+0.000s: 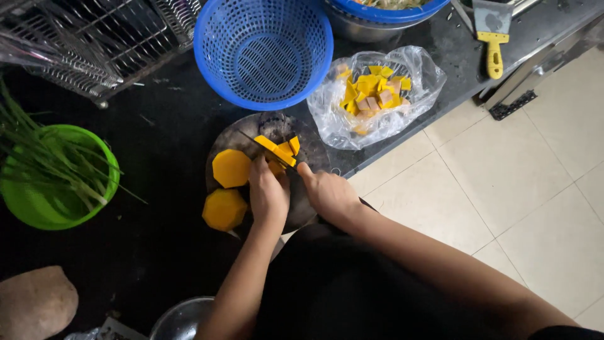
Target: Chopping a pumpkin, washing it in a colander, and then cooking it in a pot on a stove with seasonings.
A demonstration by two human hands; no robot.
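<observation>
On a round dark cutting board [274, 126] lie yellow-orange squash pieces [281, 149]. My left hand [268, 194] presses down on a piece near the board's middle. My right hand [328, 192] grips a knife [263, 146] whose blade crosses the cut pieces. A big peeled squash chunk [231, 168] rests on the board to the left of my left hand. Another chunk [224, 209] sits at the board's near-left edge.
A clear plastic bag [376, 96] of squash cubes lies to the right on the black counter [163, 138]. Behind the board stands a blue basket [263, 51]. A green basket [53, 182] holds green stalks at left. A yellow-handled scraper [493, 39] lies far right. A metal bowl [182, 320] is near me.
</observation>
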